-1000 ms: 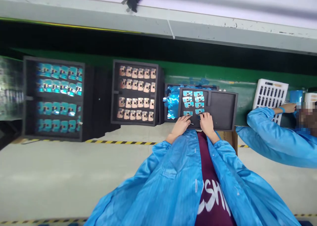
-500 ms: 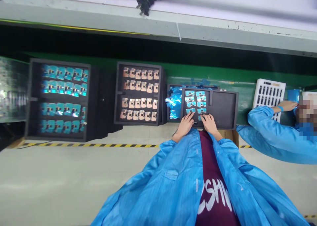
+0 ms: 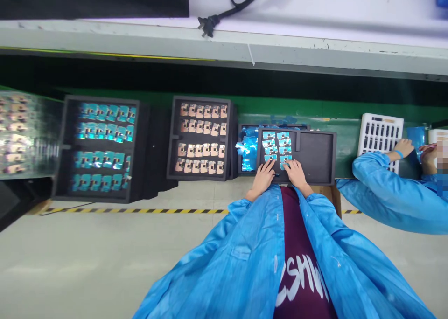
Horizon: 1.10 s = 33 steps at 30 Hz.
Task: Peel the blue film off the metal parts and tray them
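Observation:
My left hand [image 3: 262,178] and my right hand [image 3: 294,173] lie side by side on the near edge of a black foam tray [image 3: 315,153]. The tray's left compartment holds two columns of small blue-filmed parts [image 3: 276,146]. The fingers of both hands are stretched out, with their tips on the nearest parts in those columns. Whether anything thin sits under the fingers is too small to tell. The right compartment of the tray shows bare foam. My blue smock sleeves and a maroon shirt fill the lower middle of the view.
Left of my tray are a bin of loose blue film [image 3: 247,146], a black tray of copper-coloured parts [image 3: 201,139] and a larger black tray of blue-filmed parts [image 3: 101,146]. At the right a co-worker's blue sleeve [image 3: 385,188] reaches toward a white slotted rack [image 3: 380,135]. A power plug [image 3: 206,25] lies on the far shelf.
The view has shifted, so the trays sit lower and further right in the picture. My hands stay on the tray's near edge, fingertips a little further up the parts.

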Available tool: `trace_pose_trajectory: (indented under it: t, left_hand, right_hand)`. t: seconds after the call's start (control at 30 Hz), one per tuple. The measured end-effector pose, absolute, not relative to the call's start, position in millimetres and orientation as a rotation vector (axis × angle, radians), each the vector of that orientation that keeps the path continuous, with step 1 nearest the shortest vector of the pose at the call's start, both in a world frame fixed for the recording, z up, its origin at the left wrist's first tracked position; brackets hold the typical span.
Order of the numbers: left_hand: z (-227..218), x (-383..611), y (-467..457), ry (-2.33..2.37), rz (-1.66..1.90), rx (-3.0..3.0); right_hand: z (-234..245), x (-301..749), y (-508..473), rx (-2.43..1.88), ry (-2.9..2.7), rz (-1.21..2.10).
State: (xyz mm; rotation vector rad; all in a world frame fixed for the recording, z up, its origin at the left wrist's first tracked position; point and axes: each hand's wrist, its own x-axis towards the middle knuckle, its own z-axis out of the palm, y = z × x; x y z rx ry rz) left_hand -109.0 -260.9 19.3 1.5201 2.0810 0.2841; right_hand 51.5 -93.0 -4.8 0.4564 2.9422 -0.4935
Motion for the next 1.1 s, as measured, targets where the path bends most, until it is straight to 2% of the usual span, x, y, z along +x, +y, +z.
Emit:
trace_pose_trajectory:
  t: [0.23, 0.4, 0.5, 0.53, 0.6, 0.7, 1.0, 1.1]
  left_hand:
    - [21, -112, -258, 2.057, 0.326, 1.493]
    - [33, -107, -253, 2.091, 0.339, 1.395]
    - [38, -103, -250, 2.17, 0.292, 1.351]
    - [37, -103, -248, 2.186, 0.278, 1.341]
    - [33, -106, -244, 2.193, 0.262, 1.341]
    - [26, -111, -240, 2.196, 0.242, 1.35]
    - [8, -111, -248, 2.387, 0.26, 1.48]
    - [-5, -111, -262, 2.515, 0.225, 1.706]
  right_hand:
    - [-5, 44, -93, 0.525, 2.913, -0.514]
    - [17, 40, -88, 0.491, 2.951, -0.552]
    - [28, 44, -93, 0.427, 3.041, -0.632]
    - [28, 46, -95, 0.476, 3.061, -0.789]
    - [20, 48, -101, 0.52, 2.976, -1.125]
    - [2, 43, -110, 0.598, 2.771, -1.397]
    - [-41, 9, -103, 0.801, 2.606, -1.616]
    - [-46, -2, -107, 0.741, 2.733, -1.551]
